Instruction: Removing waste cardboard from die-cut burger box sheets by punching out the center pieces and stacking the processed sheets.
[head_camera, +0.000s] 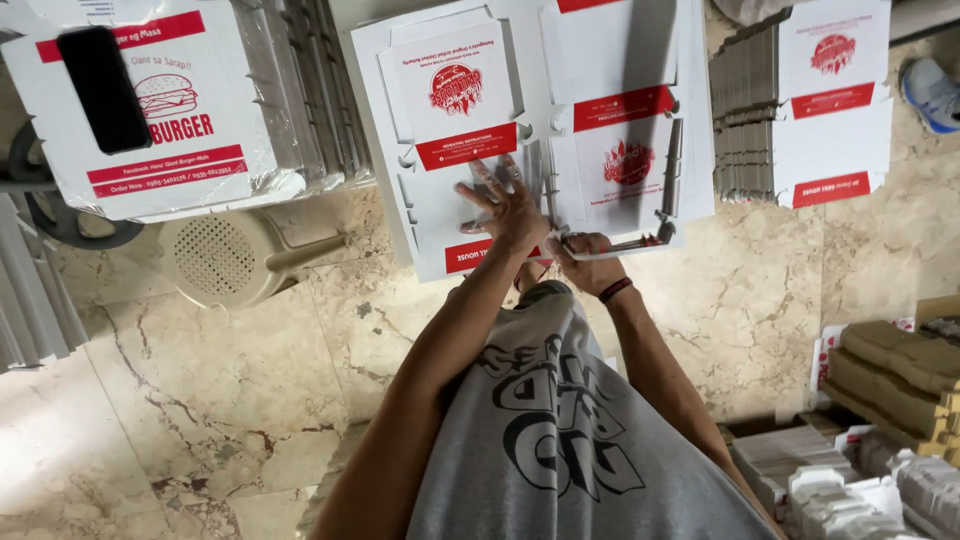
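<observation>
The box blank (440, 150), a flat die-cut white card sheet with red print, lies on the table (700, 200) directly ahead of the person. A second box (620, 160) beside it is partly raised, with side walls standing and a near flap lifted.

The left hand (505, 205) rests palm-down on the blank with fingers spread wide and flat. The right hand (590, 262), with a dark band at the wrist, is curled around the near flap of the second box, fingers pinching the card edge.

Handling, by judgement: the card appears light, thin and stiff along its panels but yielding at the scored lines. It will likely crease if gripped mid-panel. Take hold at flap edges or corners, and press flat beside a score.

Surroundings: stacked blanks (800, 100) sit to the right. A larger white box (170, 130) with a phone (103, 88) on it lies to the left. A beige stool (225, 258) stands on the marble floor (200, 420). More folded stock (890, 380) is at lower right.
</observation>
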